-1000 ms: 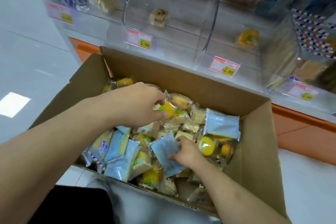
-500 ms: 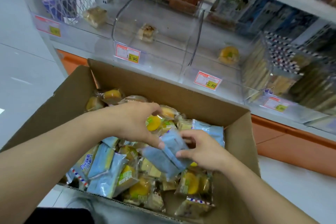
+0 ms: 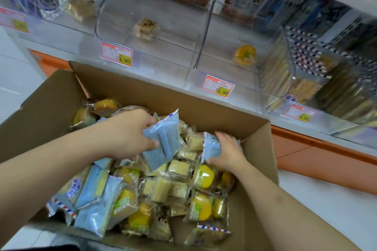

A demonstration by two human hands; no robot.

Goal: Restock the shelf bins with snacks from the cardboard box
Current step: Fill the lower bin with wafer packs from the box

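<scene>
Head view, looking down into the box [image 3: 204, 106], which sat on the floor against the shelf. Logged left to right.

Far left bin [image 3: 61, 24]: one brownish cake only. Nearly bare, so judged due for stock.

Left hand [image 3: 130, 134]: fingers and thumb curled round a blue pack [image 3: 163, 140], lifted clear of the pile and tilted, its top corner pointing to the shelf. Judged: pack was raised this way so it could be carried out over the box's far wall.

Middle bin [image 3: 155, 61], tag 13.90: a single pale square cake sat at the back.

Box contents: loose heap of wrapped snacks, mixed kinds. Blue packs with striped edges lay near left; yellow round cakes in clear wrap ran down the middle and right; pale square cakes sat in the centre. All film-wrapped, light and slippery by the look; likely to slide if grabbed in bunches.

Right hand [image 3: 226, 153]: down in the box at the far right, fingers bent over a second blue pack [image 3: 212, 144] that rested on the heap. Thumb hidden under the film, so the grip was judged, not confirmed.

Right bin [image 3: 230, 79], tag 12.80: one yellow cake. Far right bin [image 3: 306, 91]: stacked full of striped packs, the likely home for the blue ones.

Both hands sorting one kind suggested batch picking.
</scene>
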